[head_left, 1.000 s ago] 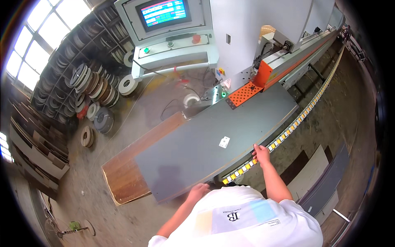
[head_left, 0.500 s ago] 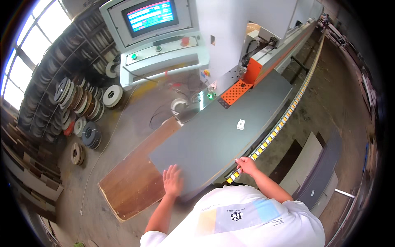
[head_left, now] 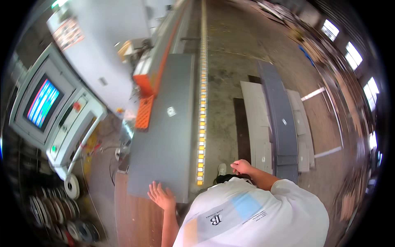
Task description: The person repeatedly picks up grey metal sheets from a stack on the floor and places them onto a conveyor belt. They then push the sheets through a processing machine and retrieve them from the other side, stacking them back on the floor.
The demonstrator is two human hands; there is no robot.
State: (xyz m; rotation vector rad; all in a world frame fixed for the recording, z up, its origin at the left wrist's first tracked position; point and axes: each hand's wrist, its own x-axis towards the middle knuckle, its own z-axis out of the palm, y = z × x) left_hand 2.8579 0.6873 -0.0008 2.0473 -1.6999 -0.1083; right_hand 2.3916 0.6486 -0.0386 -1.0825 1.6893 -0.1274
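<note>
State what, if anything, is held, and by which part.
Nothing visible is held: the left hand is open at the near end of the gray panel; the right hand, curled, shows nothing.

Left hand (head_left: 162, 197), 7 o'clock: palm side hidden, can't confirm contact with grey panel (head_left: 162, 148). Right hand (head_left: 242, 166), between 4 and 5: inside of curled fingers out of sight, can't tell if holding anything. White label (head_left: 171, 111), 10: print illegible. Brown worktop (head_left: 133, 224), 7: partly under panel, cropped by lower edge. Yellow-white strip (head_left: 202, 123), 12: far segments too small to separate. Screen (head_left: 43, 103), 9: text smeared. Spools (head_left: 55, 212), 8: blurred, uncountable.
</note>
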